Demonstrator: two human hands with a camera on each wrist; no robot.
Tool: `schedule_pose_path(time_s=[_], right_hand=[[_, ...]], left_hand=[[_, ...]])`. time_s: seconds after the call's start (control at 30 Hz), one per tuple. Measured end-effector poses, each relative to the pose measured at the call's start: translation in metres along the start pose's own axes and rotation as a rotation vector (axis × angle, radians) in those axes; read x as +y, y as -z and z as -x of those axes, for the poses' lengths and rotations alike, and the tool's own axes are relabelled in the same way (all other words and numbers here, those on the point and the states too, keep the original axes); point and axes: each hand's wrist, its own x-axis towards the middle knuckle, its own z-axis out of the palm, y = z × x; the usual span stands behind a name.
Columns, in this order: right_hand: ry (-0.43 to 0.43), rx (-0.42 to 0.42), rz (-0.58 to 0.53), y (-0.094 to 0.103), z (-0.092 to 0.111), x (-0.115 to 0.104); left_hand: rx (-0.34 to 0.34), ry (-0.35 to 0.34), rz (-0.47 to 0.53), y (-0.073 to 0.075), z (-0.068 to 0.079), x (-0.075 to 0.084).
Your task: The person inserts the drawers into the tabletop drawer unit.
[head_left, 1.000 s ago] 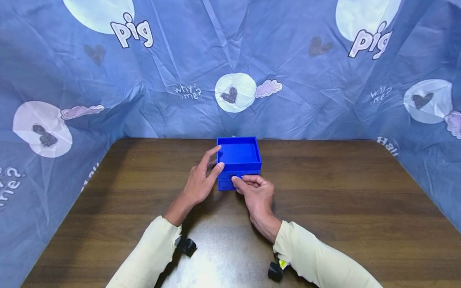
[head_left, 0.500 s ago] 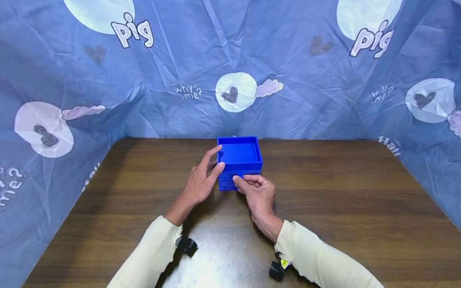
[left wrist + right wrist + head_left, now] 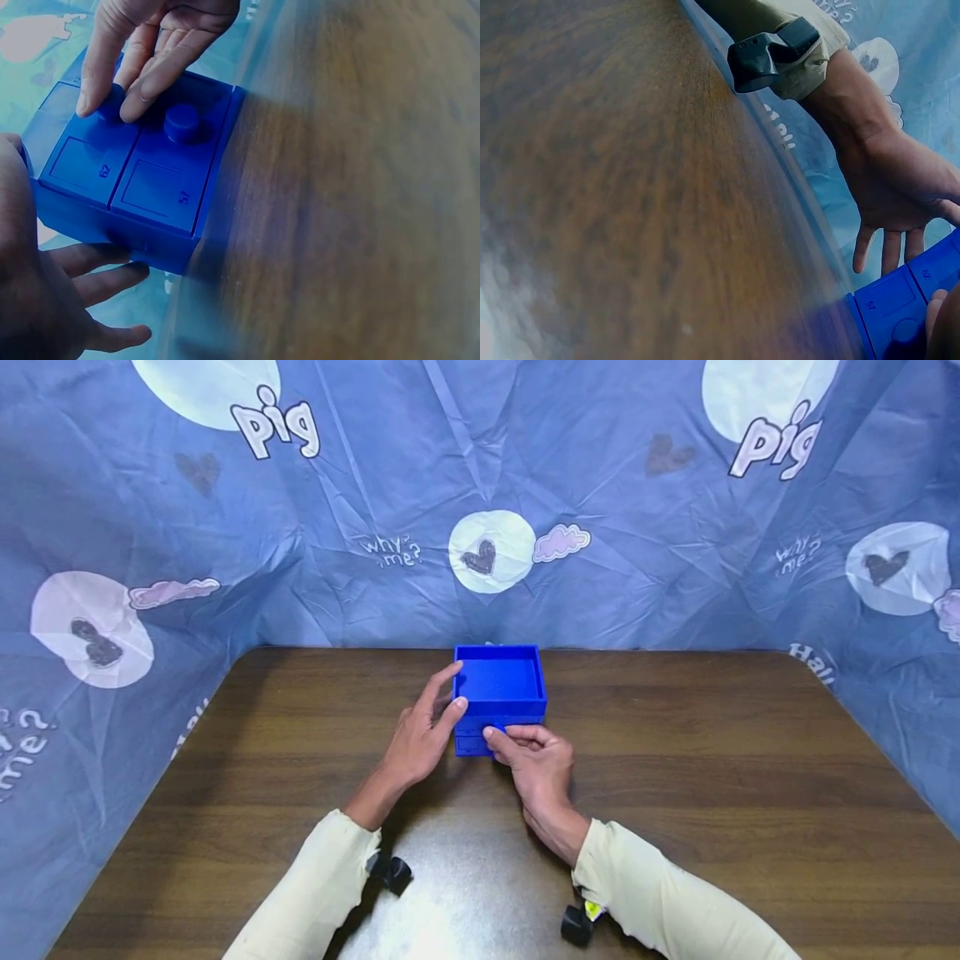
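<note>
A small blue drawer cabinet (image 3: 498, 681) with an open tray top stands towards the back of the table. Two drawers face front, marked 62 and 57 in the left wrist view; both look closed. My right hand (image 3: 538, 768) pinches the round knob (image 3: 111, 103) of the upper drawer between thumb and fingers. The lower drawer's knob (image 3: 182, 122) is untouched. On the cabinet's left side rests my left hand (image 3: 416, 739), index finger and thumb at the tray's rim, the other fingers spread. The right wrist view shows only part of the cabinet.
The brown wooden table (image 3: 712, 793) runs back to a blue printed cloth (image 3: 615, 602) hanging behind and at both sides. Black wrist cameras hang under both sleeves, one at the left cuff (image 3: 392, 874) and one at the right cuff (image 3: 576, 927).
</note>
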Motion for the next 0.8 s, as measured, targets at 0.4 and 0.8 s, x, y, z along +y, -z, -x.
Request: schedule_pose_path(time_s=[0.4, 0.8], right_hand=[[-0.014, 0.003, 0.011, 0.004, -0.004, 0.0], [-0.067, -0.109, 0.133, 0.012, 0.002, -0.005]], left_hand=[[-0.011, -0.025, -0.04, -0.003, -0.004, 0.002], [0.04, -0.117, -0.392, 0.014, 0.0, 0.003]])
